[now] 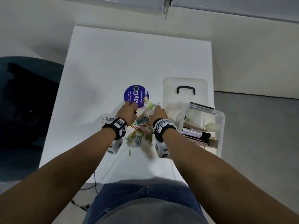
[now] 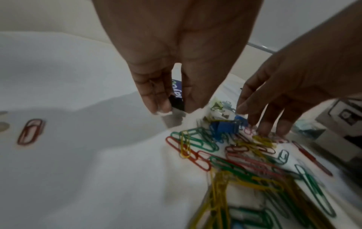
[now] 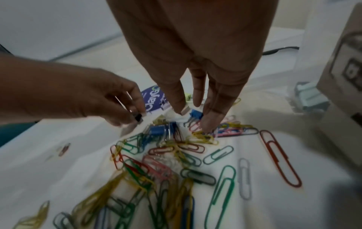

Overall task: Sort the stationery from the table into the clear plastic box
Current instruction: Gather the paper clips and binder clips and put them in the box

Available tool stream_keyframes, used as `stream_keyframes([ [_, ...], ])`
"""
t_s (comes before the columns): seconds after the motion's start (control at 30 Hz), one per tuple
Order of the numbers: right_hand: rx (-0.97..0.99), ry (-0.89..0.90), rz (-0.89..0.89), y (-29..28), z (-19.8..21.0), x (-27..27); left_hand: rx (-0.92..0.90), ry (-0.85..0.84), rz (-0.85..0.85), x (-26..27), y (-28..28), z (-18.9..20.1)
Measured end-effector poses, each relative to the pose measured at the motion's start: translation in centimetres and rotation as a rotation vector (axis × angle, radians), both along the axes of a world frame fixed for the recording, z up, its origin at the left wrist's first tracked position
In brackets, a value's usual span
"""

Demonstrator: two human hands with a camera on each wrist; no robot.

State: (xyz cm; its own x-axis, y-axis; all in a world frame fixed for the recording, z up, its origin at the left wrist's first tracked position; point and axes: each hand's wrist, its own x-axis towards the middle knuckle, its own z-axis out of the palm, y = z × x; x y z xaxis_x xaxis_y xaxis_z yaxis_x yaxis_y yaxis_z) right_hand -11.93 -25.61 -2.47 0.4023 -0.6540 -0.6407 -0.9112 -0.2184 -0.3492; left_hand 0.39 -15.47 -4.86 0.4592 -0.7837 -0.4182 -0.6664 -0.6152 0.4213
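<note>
Clips still loose on desk. My left hand pinches a black binder clip; right hand, fingers spread, reaches the blue one. Next: pinch it, carry both to box.

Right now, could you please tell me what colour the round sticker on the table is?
Purple-blue with white lettering and a green ring; the round sticker shows best in the head view.

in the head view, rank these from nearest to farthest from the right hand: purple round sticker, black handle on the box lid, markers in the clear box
1. Purple round sticker, just left of the right hand.
2. Markers, in the clear box to the right, toward the person.
3. Black handle, on the lid, farther back and right.
</note>
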Motion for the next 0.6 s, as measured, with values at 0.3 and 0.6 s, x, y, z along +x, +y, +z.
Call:
stream_keyframes([
  [0.3,0.003,0.071,0.098,-0.9,-1.3,0.2,-0.253,0.179,0.279,1.8,-0.1,0.6],
  [0.6,-0.103,-0.099,-0.041,-1.6,-0.7,1.2,-0.301,0.44,0.345,1.7,-3.2,1.5],
])
